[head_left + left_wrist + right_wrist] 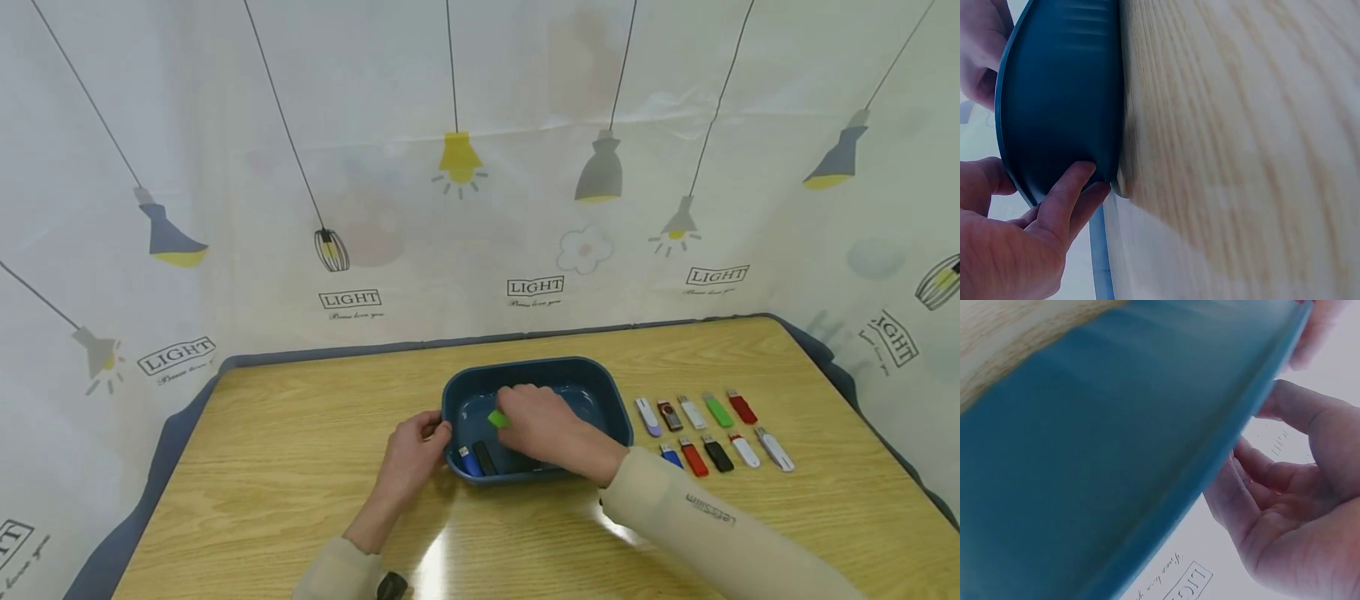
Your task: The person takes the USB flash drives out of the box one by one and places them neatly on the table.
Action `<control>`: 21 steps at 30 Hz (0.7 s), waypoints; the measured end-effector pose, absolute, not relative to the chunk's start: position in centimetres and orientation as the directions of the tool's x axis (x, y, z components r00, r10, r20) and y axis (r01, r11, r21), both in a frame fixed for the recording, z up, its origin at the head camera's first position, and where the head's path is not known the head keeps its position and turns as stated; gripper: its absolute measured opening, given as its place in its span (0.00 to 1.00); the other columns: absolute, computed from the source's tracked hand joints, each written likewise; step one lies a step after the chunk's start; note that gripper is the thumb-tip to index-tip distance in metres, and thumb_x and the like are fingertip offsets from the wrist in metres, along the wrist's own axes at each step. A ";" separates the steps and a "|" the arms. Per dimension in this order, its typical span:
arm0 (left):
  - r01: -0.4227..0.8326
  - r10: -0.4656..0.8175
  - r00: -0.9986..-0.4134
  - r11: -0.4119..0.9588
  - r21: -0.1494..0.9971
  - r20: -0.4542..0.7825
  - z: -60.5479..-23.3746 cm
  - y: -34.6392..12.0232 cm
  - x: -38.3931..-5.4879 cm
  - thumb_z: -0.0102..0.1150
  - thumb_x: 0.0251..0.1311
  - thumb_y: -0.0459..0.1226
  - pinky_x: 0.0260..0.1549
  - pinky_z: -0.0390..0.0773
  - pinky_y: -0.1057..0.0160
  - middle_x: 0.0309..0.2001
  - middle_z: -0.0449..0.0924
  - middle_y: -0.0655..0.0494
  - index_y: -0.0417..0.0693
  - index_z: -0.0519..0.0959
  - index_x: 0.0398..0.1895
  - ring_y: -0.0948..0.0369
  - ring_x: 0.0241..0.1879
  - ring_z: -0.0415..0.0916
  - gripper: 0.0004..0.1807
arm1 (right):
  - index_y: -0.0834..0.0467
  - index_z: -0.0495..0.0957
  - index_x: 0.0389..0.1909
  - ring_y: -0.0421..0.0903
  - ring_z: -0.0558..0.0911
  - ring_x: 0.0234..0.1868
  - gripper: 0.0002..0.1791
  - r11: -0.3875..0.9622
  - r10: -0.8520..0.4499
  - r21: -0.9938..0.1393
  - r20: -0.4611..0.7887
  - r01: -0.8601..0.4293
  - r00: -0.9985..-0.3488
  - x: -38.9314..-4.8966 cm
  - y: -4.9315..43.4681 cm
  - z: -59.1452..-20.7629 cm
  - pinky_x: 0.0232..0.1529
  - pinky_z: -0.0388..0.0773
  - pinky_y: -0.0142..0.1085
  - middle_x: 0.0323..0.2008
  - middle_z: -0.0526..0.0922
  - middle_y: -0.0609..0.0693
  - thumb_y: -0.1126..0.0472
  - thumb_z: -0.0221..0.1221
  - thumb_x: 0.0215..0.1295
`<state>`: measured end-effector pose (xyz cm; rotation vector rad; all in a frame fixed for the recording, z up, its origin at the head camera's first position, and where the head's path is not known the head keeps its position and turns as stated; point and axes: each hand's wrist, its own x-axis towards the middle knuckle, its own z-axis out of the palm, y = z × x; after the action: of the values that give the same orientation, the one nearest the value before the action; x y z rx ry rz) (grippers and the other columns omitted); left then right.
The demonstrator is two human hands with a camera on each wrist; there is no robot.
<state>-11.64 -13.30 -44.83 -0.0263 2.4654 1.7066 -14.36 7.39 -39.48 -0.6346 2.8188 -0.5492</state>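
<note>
A dark blue plastic bin (622, 417) stands on the table. My left hand (414, 450) holds its left end, thumb at the rim and fingers against the outer wall, as the left wrist view shows of the left hand (1022, 244). Reaching over the near side, my right hand (543, 423) pinches a green USB stick (497, 418) inside the bin. In the right wrist view the bin wall (1104, 456) hides the fingertips of the right hand (1297, 506). At the bin's near left corner lie a blue USB stick (470, 461) and a black one (484, 457), side by side.
Right of the bin, more USB sticks lie in two rows, among them a green one (717, 410), a dark red one (742, 407), a black one (717, 453) and a white one (775, 450). A lamp-printed curtain (480, 233) hangs behind the wooden table (315, 417).
</note>
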 end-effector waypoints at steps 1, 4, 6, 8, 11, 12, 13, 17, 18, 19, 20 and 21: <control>-0.098 0.065 -0.990 0.354 0.930 -0.129 -44.8 -13.3 -11.6 0.53 0.73 0.33 0.39 0.89 0.60 0.54 0.83 0.33 0.25 0.75 0.62 0.50 0.46 0.85 0.21 | 0.58 0.80 0.38 0.46 0.74 0.28 0.06 0.837 -0.443 -0.403 -0.105 -0.369 -0.890 -14.3 7.6 -39.3 0.28 0.76 0.38 0.30 0.78 0.49 0.62 0.68 0.65; -0.099 0.064 -0.990 0.353 0.930 -0.129 -44.9 -13.3 -11.7 0.53 0.73 0.33 0.39 0.89 0.60 0.54 0.83 0.34 0.25 0.75 0.62 0.50 0.46 0.85 0.21 | 0.59 0.82 0.44 0.45 0.75 0.31 0.09 0.830 -0.438 -0.416 -0.077 -0.371 -0.896 -14.0 8.2 -39.0 0.30 0.77 0.38 0.33 0.80 0.48 0.62 0.68 0.65; -0.099 0.062 -0.990 0.354 0.930 -0.129 -44.9 -13.3 -11.7 0.53 0.73 0.34 0.39 0.89 0.61 0.53 0.83 0.34 0.25 0.76 0.62 0.50 0.46 0.85 0.21 | 0.59 0.82 0.46 0.44 0.75 0.31 0.11 0.821 -0.441 -0.429 -0.055 -0.378 -0.896 -13.7 8.7 -38.8 0.30 0.78 0.38 0.34 0.80 0.49 0.62 0.68 0.66; -0.098 0.063 -0.990 0.350 0.932 -0.128 -44.9 -13.3 -11.7 0.53 0.73 0.33 0.39 0.89 0.61 0.54 0.83 0.34 0.25 0.76 0.62 0.50 0.46 0.85 0.21 | 0.59 0.82 0.48 0.43 0.76 0.32 0.12 0.811 -0.443 -0.437 -0.025 -0.389 -0.896 -13.5 9.2 -38.7 0.30 0.78 0.37 0.35 0.81 0.49 0.62 0.68 0.66; -0.100 0.063 -0.990 0.343 0.934 -0.129 -44.9 -13.3 -11.6 0.52 0.73 0.33 0.39 0.89 0.61 0.54 0.82 0.33 0.25 0.75 0.62 0.50 0.46 0.85 0.21 | 0.58 0.82 0.49 0.43 0.78 0.33 0.13 0.798 -0.441 -0.453 0.013 -0.398 -0.897 -13.1 9.9 -38.5 0.31 0.78 0.37 0.36 0.81 0.48 0.62 0.68 0.66; -0.100 0.064 -0.990 0.339 0.935 -0.129 -44.9 -13.3 -11.6 0.52 0.74 0.33 0.39 0.89 0.61 0.55 0.82 0.33 0.25 0.75 0.62 0.49 0.46 0.85 0.21 | 0.58 0.82 0.49 0.43 0.78 0.33 0.13 0.794 -0.439 -0.458 0.022 -0.399 -0.898 -13.0 10.2 -38.4 0.31 0.78 0.37 0.36 0.81 0.47 0.62 0.68 0.66; -0.100 0.065 -0.990 0.335 0.937 -0.129 -44.9 -13.3 -11.6 0.52 0.74 0.33 0.39 0.89 0.62 0.55 0.82 0.33 0.25 0.75 0.62 0.49 0.47 0.85 0.21 | 0.58 0.82 0.49 0.42 0.79 0.34 0.13 0.789 -0.440 -0.461 0.037 -0.406 -0.897 -12.9 10.4 -38.4 0.31 0.78 0.37 0.36 0.81 0.47 0.62 0.68 0.65; -0.099 0.067 -0.989 0.329 0.939 -0.128 -44.9 -13.3 -11.6 0.52 0.74 0.33 0.39 0.89 0.62 0.55 0.82 0.33 0.24 0.75 0.62 0.49 0.47 0.85 0.21 | 0.57 0.82 0.50 0.41 0.79 0.35 0.13 0.783 -0.422 -0.478 0.063 -0.398 -0.905 -12.5 11.3 -38.1 0.32 0.79 0.35 0.36 0.81 0.45 0.61 0.69 0.65; -0.099 0.067 -0.990 0.328 0.939 -0.128 -44.9 -13.3 -11.6 0.52 0.74 0.33 0.39 0.89 0.62 0.55 0.82 0.32 0.24 0.74 0.62 0.48 0.47 0.85 0.21 | 0.58 0.82 0.49 0.41 0.79 0.34 0.13 0.781 -0.416 -0.484 0.069 -0.395 -0.907 -12.4 11.5 -38.1 0.32 0.79 0.35 0.36 0.81 0.45 0.61 0.69 0.65; -0.099 0.068 -0.989 0.328 0.939 -0.128 -44.9 -13.3 -11.6 0.52 0.74 0.33 0.40 0.89 0.62 0.55 0.82 0.32 0.24 0.74 0.62 0.48 0.48 0.85 0.21 | 0.58 0.82 0.49 0.40 0.78 0.34 0.13 0.780 -0.409 -0.488 0.076 -0.392 -0.909 -12.3 11.7 -38.0 0.32 0.79 0.35 0.36 0.81 0.45 0.61 0.69 0.65; -0.099 0.068 -0.989 0.329 0.939 -0.128 -44.9 -13.3 -11.6 0.52 0.74 0.33 0.40 0.89 0.62 0.55 0.82 0.32 0.24 0.74 0.62 0.48 0.48 0.85 0.21 | 0.58 0.82 0.49 0.40 0.78 0.34 0.13 0.780 -0.398 -0.496 0.077 -0.382 -0.914 -12.2 11.9 -38.0 0.33 0.78 0.35 0.36 0.81 0.44 0.61 0.69 0.65; -0.098 0.069 -0.989 0.331 0.939 -0.128 -44.9 -13.2 -11.6 0.52 0.74 0.33 0.40 0.89 0.62 0.55 0.82 0.32 0.24 0.74 0.62 0.48 0.48 0.85 0.21 | 0.58 0.82 0.49 0.40 0.77 0.34 0.13 0.776 -0.394 -0.501 0.086 -0.382 -0.915 -12.1 12.2 -37.9 0.33 0.78 0.35 0.35 0.81 0.44 0.61 0.69 0.65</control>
<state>-11.57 -13.24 -44.89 -0.0270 2.4414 1.7382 -12.12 12.16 -37.88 -0.6420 2.9386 -0.8214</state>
